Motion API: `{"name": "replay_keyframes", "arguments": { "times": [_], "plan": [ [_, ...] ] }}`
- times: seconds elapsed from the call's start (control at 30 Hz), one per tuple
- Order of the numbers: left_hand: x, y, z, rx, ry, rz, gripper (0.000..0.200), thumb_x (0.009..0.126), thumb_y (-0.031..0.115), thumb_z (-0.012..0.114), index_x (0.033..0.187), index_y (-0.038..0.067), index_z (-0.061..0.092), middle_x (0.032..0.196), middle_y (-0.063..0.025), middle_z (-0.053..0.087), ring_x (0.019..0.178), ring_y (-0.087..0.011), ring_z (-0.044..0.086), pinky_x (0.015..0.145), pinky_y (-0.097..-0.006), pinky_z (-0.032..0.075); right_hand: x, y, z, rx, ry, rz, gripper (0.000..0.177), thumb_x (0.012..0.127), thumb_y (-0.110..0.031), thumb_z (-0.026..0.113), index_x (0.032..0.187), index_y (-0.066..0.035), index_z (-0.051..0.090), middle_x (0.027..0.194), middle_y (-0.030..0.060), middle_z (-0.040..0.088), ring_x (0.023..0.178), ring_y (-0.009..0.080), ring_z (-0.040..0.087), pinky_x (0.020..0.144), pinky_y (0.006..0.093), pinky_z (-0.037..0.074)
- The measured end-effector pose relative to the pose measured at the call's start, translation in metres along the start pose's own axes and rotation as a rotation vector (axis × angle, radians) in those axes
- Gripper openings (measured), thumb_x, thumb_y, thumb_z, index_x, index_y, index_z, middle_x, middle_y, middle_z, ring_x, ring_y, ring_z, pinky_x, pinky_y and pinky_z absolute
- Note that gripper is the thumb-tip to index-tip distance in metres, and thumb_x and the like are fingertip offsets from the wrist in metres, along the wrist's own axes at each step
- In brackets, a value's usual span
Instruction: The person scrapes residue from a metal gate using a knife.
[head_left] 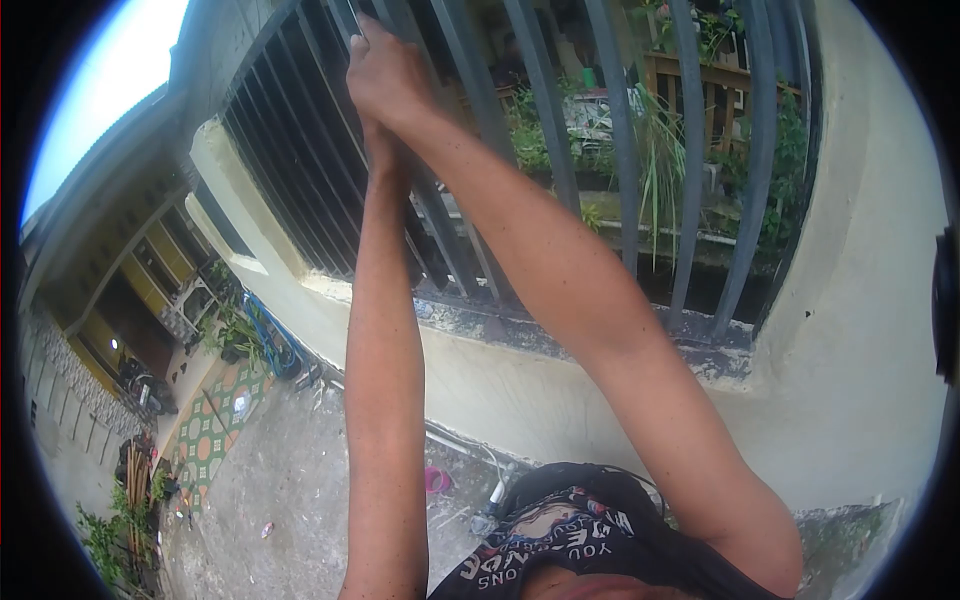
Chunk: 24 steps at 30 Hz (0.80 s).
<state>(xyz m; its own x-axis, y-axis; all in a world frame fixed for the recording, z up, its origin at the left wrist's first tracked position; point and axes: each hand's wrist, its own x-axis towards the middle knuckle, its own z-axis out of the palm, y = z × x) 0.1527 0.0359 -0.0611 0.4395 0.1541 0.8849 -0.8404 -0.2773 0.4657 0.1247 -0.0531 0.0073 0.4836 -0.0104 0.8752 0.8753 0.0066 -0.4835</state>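
Observation:
Both my hands are raised together in front of the barred window (545, 100). My right hand (392, 85) is closed in a fist, and a thin light-coloured rod (353, 10) sticks up past its fingers to the top edge of the view. Just below and partly behind it is my left hand (380, 145), closed, its fingers largely hidden by the right. I cannot tell what the left fingers grip. Dark grey metal bars (465, 70) pass close behind both hands. My forearms stretch upward across the window and its worn sill (490, 325).
A cream wall (860, 280) frames the window. Behind the bars are green plants (655, 170) and a wooden rail (720, 75). Concrete ground (290, 480) lies below, with a pink object (437, 481) near the wall. Further left are a patterned tiled strip (215, 425), a motorbike (148, 385) and potted plants (235, 335).

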Motion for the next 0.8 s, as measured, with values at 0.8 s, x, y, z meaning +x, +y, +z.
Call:
{"name": "replay_keyframes", "arguments": {
  "times": [0.8],
  "plan": [
    [-0.001,0.002,0.0,-0.124,0.031,-0.09,0.061,0.103,0.039,0.065,0.153,0.013,0.04,0.136,-0.0063,0.052,0.124,-0.0207,0.055,0.106,-0.0387,0.047,-0.011,-0.001,-0.009,0.03,-0.038,0.028,0.046,0.11,-0.03,0.045,0.153,-0.012,0.051,0.121,0.0249,0.071,0.115,0.0411,0.07,0.105,0.0501,0.055]
  ]
}}
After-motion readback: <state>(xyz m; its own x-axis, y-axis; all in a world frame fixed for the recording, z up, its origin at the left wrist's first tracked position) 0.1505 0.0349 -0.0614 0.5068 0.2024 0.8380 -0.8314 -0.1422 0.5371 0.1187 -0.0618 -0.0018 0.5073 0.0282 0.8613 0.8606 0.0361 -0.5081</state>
